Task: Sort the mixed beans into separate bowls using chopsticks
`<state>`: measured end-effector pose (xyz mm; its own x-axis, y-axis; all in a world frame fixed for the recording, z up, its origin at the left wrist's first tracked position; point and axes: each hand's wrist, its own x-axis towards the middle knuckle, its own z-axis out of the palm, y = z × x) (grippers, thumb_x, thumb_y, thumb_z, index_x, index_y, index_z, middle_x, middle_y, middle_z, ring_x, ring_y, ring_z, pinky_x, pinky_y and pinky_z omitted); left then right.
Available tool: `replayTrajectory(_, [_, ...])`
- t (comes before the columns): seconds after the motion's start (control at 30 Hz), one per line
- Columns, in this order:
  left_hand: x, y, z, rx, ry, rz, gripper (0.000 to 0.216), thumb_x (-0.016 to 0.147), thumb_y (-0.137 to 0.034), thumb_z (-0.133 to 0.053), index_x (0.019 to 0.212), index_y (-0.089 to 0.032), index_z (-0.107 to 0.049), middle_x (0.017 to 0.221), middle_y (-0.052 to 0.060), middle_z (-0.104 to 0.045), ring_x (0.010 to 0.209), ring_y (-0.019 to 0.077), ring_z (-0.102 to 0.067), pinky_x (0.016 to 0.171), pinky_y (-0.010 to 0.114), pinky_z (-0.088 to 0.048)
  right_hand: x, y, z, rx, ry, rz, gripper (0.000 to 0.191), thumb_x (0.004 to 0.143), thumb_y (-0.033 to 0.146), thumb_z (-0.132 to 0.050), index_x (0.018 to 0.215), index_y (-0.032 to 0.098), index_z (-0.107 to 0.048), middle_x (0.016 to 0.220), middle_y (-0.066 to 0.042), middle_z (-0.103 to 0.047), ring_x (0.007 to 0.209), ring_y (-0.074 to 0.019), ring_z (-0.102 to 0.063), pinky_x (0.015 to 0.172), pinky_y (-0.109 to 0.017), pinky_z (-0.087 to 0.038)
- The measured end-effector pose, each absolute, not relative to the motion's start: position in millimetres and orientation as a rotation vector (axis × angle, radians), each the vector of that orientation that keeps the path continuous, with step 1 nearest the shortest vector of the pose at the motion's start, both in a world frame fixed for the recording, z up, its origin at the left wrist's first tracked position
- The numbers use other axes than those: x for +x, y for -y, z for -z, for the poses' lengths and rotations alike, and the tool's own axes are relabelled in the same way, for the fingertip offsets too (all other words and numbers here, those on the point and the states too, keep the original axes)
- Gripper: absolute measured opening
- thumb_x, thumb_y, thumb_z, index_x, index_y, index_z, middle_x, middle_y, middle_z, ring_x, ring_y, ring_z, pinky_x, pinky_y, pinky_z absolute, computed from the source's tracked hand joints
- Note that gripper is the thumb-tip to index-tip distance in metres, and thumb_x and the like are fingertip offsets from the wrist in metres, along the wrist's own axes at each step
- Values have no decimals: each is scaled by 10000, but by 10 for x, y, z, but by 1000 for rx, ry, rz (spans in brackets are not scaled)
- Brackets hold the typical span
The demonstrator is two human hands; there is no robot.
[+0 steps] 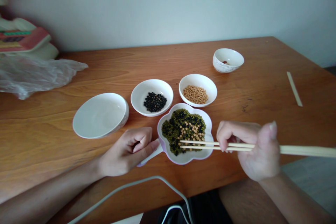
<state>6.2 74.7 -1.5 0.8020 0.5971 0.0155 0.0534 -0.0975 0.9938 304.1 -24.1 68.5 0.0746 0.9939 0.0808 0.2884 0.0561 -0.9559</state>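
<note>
My left hand [131, 152] is closed around the handle [151, 156] of a flower-shaped dish [208, 136], white with a lilac rim. In the dish lie mixed green, black and tan beans [181, 126]. My right hand [254, 147] grips a pair of wooden chopsticks [215, 146], whose tips are close together among the beans. Whether a bean is between the tips cannot be made out. Just behind the dish are a white bowl [136, 98] of black beans [154, 102] and another white bowl [212, 89] of tan soybeans [195, 94].
An empty white bowl [101, 117] stands at the left. A small bowl [220, 63] with a little reddish-brown content is farther back. A paper strip [294, 89] lies at the right. Clear plastic [39, 75] covers the left corner; a white cable [131, 183] runs along the front.
</note>
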Motion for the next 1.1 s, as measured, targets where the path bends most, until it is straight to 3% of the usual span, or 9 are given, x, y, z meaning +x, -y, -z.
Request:
replayTrajectory(0.23, [85, -755, 17, 1623, -520, -495, 413, 1017, -123, -570, 711, -202, -305, 684, -54, -414, 569, 77, -404, 511, 210, -347, 3034, 243, -609, -1301, 1390, -930, 826, 1002, 748, -158, 558, 214, -605, 529, -45, -574, 500, -163, -526, 502, -313, -372])
replayTrajectory(1.1, [83, -751, -12, 1638, -516, -502, 416, 1028, -92, -547, 711, -196, -300, 699, -55, -401, 582, 62, -398, 518, 193, -339, 3047, 247, -572, -1267, 1332, -942, 831, 1010, 742, -207, 542, 206, -636, 513, -26, -569, 496, -141, -529, 508, -308, -365])
